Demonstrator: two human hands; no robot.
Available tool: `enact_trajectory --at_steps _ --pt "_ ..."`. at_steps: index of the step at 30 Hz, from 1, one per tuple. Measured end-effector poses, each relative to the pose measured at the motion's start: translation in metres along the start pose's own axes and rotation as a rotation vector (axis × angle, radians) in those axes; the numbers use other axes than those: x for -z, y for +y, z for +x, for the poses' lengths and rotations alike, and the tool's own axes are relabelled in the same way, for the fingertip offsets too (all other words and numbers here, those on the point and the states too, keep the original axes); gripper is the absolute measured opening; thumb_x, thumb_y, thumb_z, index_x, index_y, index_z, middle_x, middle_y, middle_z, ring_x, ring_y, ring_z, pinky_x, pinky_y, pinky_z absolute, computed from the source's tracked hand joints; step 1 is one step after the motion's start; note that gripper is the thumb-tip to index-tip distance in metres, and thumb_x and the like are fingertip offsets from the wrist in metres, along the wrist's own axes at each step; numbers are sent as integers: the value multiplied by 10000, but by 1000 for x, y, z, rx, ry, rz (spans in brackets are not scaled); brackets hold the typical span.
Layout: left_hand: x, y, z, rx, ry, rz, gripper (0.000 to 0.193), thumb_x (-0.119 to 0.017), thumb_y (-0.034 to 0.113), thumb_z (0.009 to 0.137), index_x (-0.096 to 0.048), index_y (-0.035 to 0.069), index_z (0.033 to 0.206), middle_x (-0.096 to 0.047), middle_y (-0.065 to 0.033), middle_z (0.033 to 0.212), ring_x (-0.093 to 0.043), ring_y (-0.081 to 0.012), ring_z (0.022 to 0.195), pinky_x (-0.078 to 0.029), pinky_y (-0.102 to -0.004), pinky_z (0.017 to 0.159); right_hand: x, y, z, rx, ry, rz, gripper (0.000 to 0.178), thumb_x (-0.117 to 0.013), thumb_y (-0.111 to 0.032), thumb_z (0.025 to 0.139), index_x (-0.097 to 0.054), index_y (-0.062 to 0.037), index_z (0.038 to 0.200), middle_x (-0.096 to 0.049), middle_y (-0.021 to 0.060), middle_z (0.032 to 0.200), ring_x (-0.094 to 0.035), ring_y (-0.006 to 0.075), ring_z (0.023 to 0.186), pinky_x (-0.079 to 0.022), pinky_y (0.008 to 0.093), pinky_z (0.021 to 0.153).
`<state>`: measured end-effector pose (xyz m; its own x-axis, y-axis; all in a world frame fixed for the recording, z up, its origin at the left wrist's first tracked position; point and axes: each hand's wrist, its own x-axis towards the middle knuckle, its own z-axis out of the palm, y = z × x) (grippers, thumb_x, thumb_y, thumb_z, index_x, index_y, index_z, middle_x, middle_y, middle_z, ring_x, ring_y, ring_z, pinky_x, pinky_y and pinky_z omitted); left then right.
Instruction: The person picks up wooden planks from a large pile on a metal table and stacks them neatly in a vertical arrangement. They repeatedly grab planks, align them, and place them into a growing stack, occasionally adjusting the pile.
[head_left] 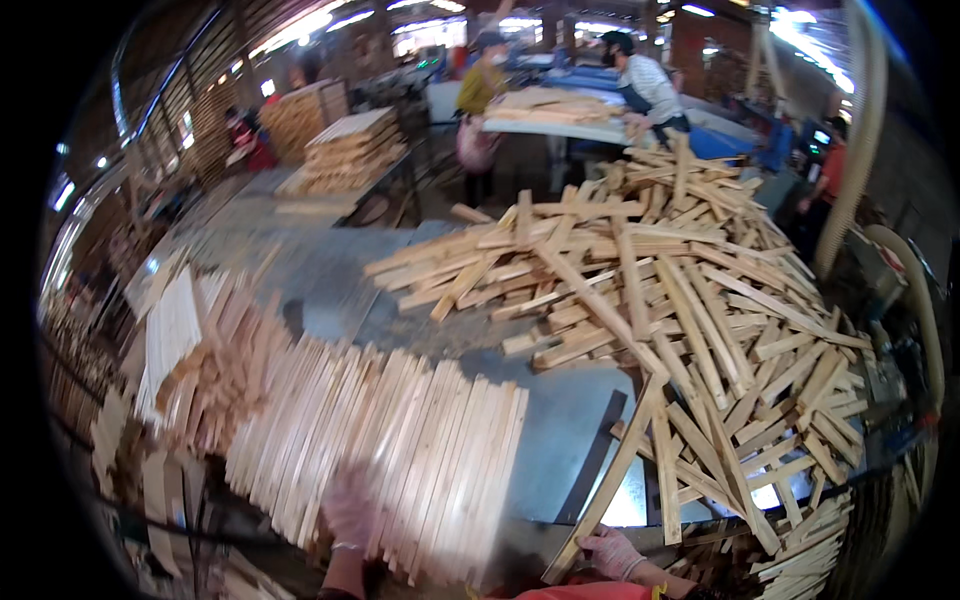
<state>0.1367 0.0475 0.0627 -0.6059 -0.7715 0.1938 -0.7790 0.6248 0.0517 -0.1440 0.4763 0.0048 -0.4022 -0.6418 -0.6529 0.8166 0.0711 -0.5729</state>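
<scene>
Both my hands wear pale pinkish gloves. My right hand point(614, 554) is at the table's near edge, closed on the lower end of a long wooden strip point(618, 478) that slants up and right toward a loose pile. My left hand point(352, 502), smeared by motion, is over the near edge of a row of pale wooden strips point(385, 430) laid side by side. Its fingers are too blurred to read. On the right, the big jumbled pile of wooden strips point(640, 270) spreads across the metal table point(562, 410). A dark narrow strip point(594, 455) lies between row and pile.
Stacked strips point(210, 350) stand left of the row. Farther back is a neat wood stack point(350, 150). Two people point(484, 90) point(645, 85) stand at a board-laden table; another person point(830, 175) is at the right. A ribbed hose point(855, 150) rises on the right.
</scene>
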Motion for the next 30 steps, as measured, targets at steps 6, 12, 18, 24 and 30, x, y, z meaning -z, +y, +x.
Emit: enact_trajectory --at_steps 6,12,18,24,30 --pt "-24 -62 15 311 -351 208 771 -721 333 899 -418 110 1571 -433 -153 1611 -387 -378 1478 -312 -494 1237 -13 -98 10 254 113 -315 272 -712 -234 953 -701 -96 1187 -699 38 1013 -646 215 955 -519 359 869" --pt "-43 -10 2 18 -140 211 825 -704 406 955 -333 145 1645 -301 -144 1711 -268 -316 1588 -281 -454 1293 -4 -436 -5 1291 151 59 229 -595 -25 1027 -536 -53 1247 -523 -29 833 -471 101 675 -429 277 638" --pt "2 141 -39 -143 -383 -21 859 -711 416 951 -311 130 1655 -282 -161 1716 -289 -336 1581 -344 -410 1261 132 -311 8 768 858 -1178 524 -726 -287 895 -636 12 1316 -684 166 1000 -636 337 919 -524 413 866" --pt "-3 237 -63 -496 -309 -387 721 -742 370 881 -535 61 1498 -530 -189 1491 -498 -378 1399 -420 -493 1150 171 -237 -59 155 983 -1502 559 -758 -228 872 -592 -45 1373 -692 227 1249 -649 431 1194 -530 485 1006" --pt "22 352 -53 -624 -680 -527 734 -765 304 876 -511 27 1506 -525 -224 1517 -515 -420 1378 -392 -488 1190 155 -196 -87 452 772 -1170 655 -686 -187 820 -544 -23 1438 -695 284 1137 -678 442 1080 -538 492 949"
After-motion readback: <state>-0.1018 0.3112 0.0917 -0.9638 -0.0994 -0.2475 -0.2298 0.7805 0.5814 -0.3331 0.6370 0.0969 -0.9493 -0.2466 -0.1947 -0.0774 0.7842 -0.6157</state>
